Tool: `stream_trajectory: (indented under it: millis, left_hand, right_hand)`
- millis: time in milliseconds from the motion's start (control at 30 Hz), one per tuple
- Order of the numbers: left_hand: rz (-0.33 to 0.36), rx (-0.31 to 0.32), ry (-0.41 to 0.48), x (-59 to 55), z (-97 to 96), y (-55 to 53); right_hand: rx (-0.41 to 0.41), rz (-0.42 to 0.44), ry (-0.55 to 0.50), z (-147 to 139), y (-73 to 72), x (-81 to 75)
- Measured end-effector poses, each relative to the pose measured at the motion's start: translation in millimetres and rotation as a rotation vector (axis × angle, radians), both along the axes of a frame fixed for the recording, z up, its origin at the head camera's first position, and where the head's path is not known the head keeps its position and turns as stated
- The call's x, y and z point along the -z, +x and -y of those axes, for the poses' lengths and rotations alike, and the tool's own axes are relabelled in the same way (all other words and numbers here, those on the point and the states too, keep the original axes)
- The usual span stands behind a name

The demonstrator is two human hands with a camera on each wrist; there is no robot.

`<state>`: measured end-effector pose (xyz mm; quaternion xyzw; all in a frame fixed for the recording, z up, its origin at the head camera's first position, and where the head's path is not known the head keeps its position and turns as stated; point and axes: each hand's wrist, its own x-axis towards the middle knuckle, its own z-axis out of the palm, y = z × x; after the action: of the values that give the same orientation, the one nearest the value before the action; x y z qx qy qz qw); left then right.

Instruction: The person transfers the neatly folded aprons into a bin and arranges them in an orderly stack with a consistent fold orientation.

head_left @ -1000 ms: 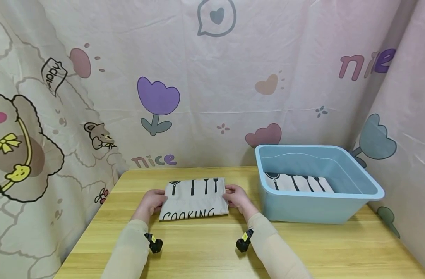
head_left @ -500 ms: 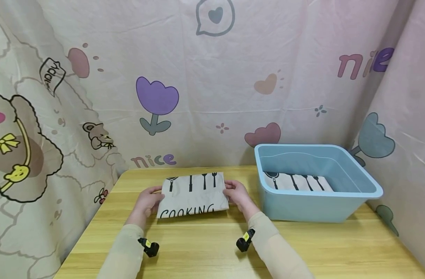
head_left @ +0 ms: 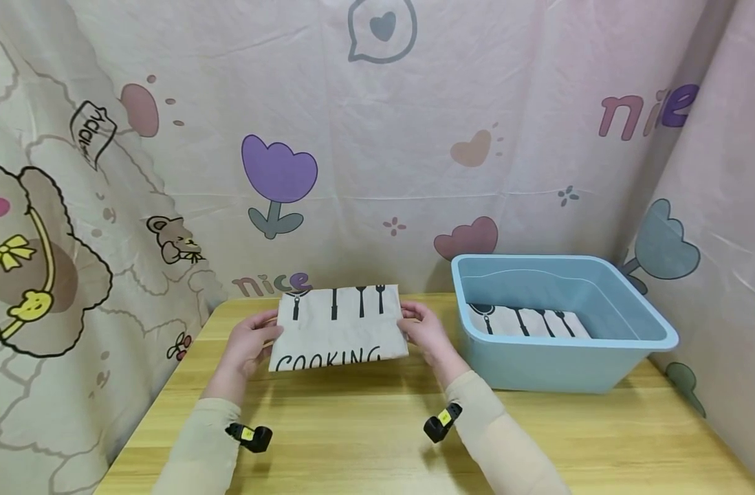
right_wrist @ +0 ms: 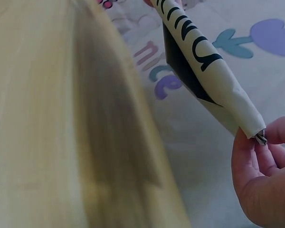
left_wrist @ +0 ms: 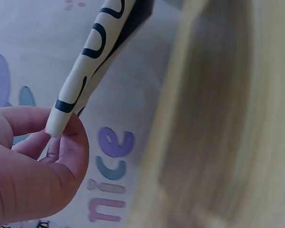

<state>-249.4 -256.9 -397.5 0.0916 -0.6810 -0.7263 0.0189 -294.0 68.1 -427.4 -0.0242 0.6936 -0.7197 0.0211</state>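
Observation:
A folded white cloth with black kitchen utensils and the word COOKING printed on it hangs above the wooden table in the head view. My left hand pinches its left edge. At the opposite edge, my right hand pinches it between thumb and fingers. The left wrist view shows the thumb above and the fingers below the cloth's corner. In the right wrist view the folded layers stick out by my fingertips, and a dark gap opens under the lettering. The cloth is off the table, its near side lower.
A light blue plastic bin stands on the right of the table. Inside it lies another white cloth with the same utensil print. A patterned curtain closes off the back and both sides.
Both hands have raised the folded cloth from the table, upward and slightly away, with its far edge tipped up. The left hand has shifted a little left. The bin stays put.

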Motion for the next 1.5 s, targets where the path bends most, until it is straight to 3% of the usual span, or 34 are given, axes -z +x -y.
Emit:
stream_trajectory:
  millis: [233,500,633,833,1133,1500]
  left_hand:
    - [-0.067,0.011,0.04,-25.9,2.4,9.8]
    - [-0.136,0.03,-0.001,-52.7,2.3,20.7]
    - [-0.181,0.024,0.057,-63.9,-0.2,25.4]
    - [-0.222,0.026,0.048,-75.7,-7.5,29.8]
    - [-0.26,0.044,0.095,-88.9,-26.4,30.7]
    - [-0.292,0.089,0.067,-103.2,-64.6,17.9]
  right_hand:
    - [-0.017,-0.103,-0.065,-2,12.1,-30.6]
    - [-0.046,-0.161,-0.074,-7,23.0,-62.9]
    - [-0.054,-0.181,-0.061,-11,27.6,-75.2]
    - [-0.053,-0.219,-0.029,-20,31.1,-87.4]
    - [-0.048,-0.279,0.005,-42,37.3,-102.5]
    - [-0.06,-0.29,0.028,-87,37.4,-118.1]
